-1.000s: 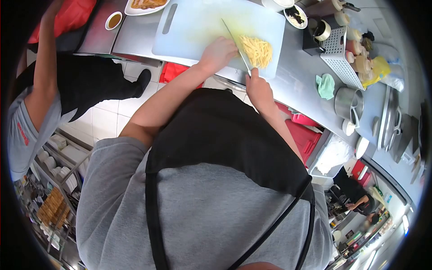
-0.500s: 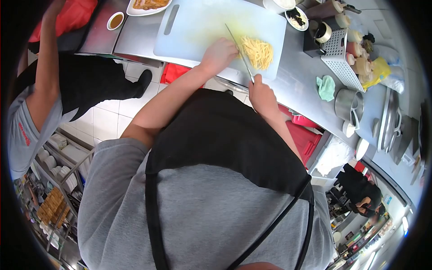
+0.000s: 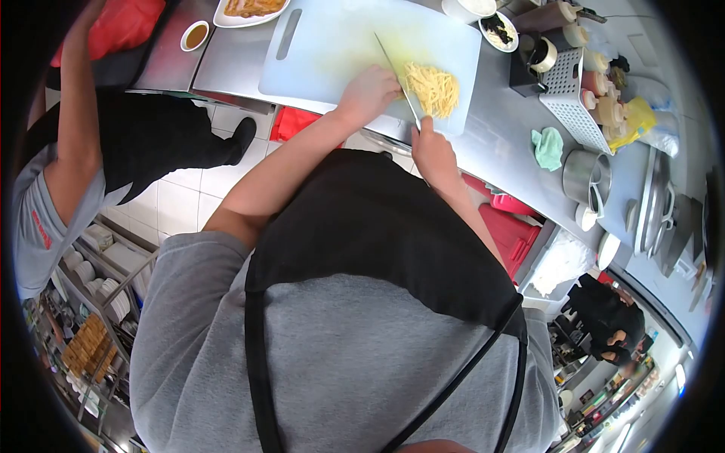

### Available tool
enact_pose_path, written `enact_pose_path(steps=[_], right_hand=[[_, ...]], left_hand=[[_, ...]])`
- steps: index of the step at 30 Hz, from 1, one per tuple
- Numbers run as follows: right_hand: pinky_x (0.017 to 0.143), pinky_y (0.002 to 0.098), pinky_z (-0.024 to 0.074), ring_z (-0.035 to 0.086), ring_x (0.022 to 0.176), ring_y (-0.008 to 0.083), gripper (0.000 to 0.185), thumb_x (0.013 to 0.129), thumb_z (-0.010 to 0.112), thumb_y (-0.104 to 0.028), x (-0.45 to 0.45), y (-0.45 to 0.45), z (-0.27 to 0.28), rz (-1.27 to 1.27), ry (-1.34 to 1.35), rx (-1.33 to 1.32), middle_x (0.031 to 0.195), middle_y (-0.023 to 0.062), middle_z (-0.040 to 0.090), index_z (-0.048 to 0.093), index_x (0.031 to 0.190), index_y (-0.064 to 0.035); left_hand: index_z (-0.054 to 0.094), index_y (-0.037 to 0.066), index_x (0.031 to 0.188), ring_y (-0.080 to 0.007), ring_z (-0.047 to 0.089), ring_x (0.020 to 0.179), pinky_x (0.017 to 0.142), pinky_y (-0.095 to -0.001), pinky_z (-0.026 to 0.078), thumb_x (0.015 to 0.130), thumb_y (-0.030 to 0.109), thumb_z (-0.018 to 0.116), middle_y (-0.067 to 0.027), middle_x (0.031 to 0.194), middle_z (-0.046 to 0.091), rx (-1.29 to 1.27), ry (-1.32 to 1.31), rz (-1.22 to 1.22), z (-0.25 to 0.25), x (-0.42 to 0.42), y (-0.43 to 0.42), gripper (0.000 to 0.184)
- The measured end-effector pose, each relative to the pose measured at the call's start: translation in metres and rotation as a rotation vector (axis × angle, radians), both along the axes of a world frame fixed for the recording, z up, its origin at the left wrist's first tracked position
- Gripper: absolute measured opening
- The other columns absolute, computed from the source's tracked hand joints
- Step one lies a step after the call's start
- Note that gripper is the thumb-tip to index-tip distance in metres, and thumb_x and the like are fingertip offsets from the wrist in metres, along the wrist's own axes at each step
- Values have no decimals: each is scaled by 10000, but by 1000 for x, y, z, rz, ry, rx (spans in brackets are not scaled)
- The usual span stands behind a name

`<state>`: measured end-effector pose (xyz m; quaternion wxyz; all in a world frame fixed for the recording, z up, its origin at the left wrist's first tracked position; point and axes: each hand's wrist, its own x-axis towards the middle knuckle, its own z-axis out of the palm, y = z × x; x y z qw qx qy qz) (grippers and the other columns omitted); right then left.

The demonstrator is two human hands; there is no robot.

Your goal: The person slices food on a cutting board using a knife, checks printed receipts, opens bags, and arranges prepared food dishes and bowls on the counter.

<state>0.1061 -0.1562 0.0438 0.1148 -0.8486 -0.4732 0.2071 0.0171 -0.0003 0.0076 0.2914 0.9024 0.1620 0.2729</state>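
My right hand (image 3: 435, 155) is closed around the handle of a knife (image 3: 412, 109). Its long blade points away from me, up and to the left, over a whitish cutting board (image 3: 321, 57). To the left of the blade, my left hand (image 3: 368, 95) rests on the board with its fingers curled, right up against the knife. Whatever lies under those fingers is hidden. A heap of thin, pale yellow strips (image 3: 432, 89) sits on the board just to the right of the blade.
A sauce bowl (image 3: 195, 35) and a dish of food (image 3: 249, 9) stand left of the board. On the right are a bowl with black and white pieces (image 3: 498, 32), a bottle basket (image 3: 568, 98), a green cloth (image 3: 547, 148) and a metal pot (image 3: 587, 175). Another person's arm (image 3: 79, 106) is at left.
The knife and my right hand have shifted slightly left and toward the front edge of the board. My left hand is nearly in the same place.
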Motion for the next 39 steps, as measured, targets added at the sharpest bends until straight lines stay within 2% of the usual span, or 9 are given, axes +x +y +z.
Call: enact_pose_path(steps=[4,6,10,21,25,27,31,33,39], right_hand=[[537,527,437,558,610,444,229,865,445,-212,4,13,13,14,-14,-25,630,269,559,383,931,-2],[636,507,448,579,694,436,205,828,405,-182,-2,3,32,-24,42,-141,705,279,575,400,924,-1],[662,510,441,576,720,438,228,837,394,-210,-2,4,10,-66,77,-194,726,289,574,405,935,-4],[693,501,438,570,755,440,277,848,379,-245,-3,7,13,-80,109,-182,764,300,572,405,964,5],[686,510,437,570,751,444,270,849,382,-243,5,21,16,-58,92,-139,756,301,571,397,962,1],[534,511,445,563,601,429,220,863,448,-209,5,10,13,21,32,-1,640,261,564,390,911,-3],[545,503,448,563,611,430,219,865,442,-209,-3,6,11,-39,15,-109,640,262,564,397,904,1],[710,496,436,567,776,445,263,847,384,-235,1,16,13,-49,109,-141,775,294,576,397,958,2],[703,497,437,569,773,442,251,835,392,-207,-3,12,38,-64,133,-202,782,295,576,399,964,8]], left_hand=[[618,34,770,-249,499,770,702,-328,440,676,15,570,-52,800,565,24,11,-9,1,0,1,107],[619,36,766,-246,500,767,700,-326,440,671,13,573,-51,801,566,29,10,-8,2,-1,1,108],[619,39,765,-245,499,765,697,-323,440,665,9,576,-49,803,568,9,-20,11,0,-1,0,113],[611,40,767,-251,510,773,701,-329,441,660,3,586,-57,807,574,5,-55,0,0,0,0,116],[611,36,762,-249,513,781,706,-328,442,655,-3,588,-58,813,577,-26,-20,5,1,2,1,116],[610,33,758,-247,513,782,710,-328,443,654,-2,590,-58,817,579,4,-7,-12,0,0,3,111],[611,35,757,-246,511,777,707,-327,443,656,1,591,-59,814,578,2,-25,-9,1,0,2,108],[607,35,755,-246,512,779,706,-328,443,657,2,591,-58,817,576,-8,-79,1,-1,0,1,105],[603,39,767,-249,512,785,704,-332,442,665,3,582,-56,831,575,-22,-31,21,-2,-1,1,110]])
